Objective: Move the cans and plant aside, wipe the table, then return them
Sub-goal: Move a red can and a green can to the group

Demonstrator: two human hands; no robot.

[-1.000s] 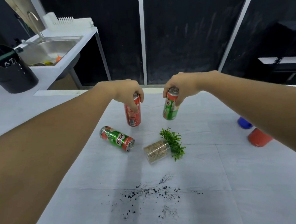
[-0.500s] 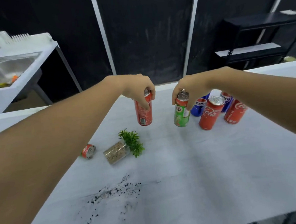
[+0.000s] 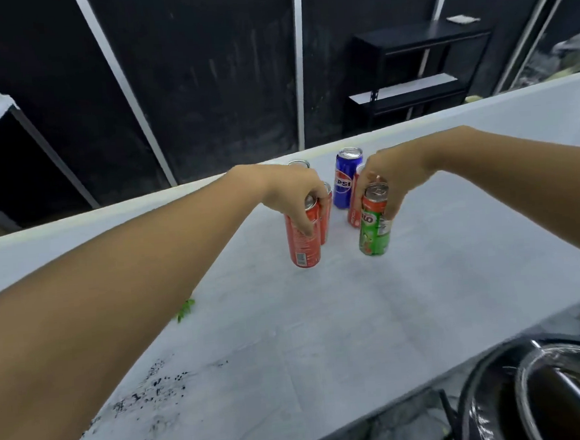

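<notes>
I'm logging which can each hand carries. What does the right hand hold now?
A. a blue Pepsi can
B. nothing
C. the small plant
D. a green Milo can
D: the right hand grips the top of the green Milo can, upright by the blue Pepsi can that stands untouched behind it; the left hand holds a red can.

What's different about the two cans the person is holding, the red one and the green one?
The red can is plain red with small print and a barcode showing; the green can is green with a red band at the top and a picture. The left hand grips the red can, and the right hand grips the green can. Both are slim, upright, unopened-looking cans, held from above near the other cans.
</notes>
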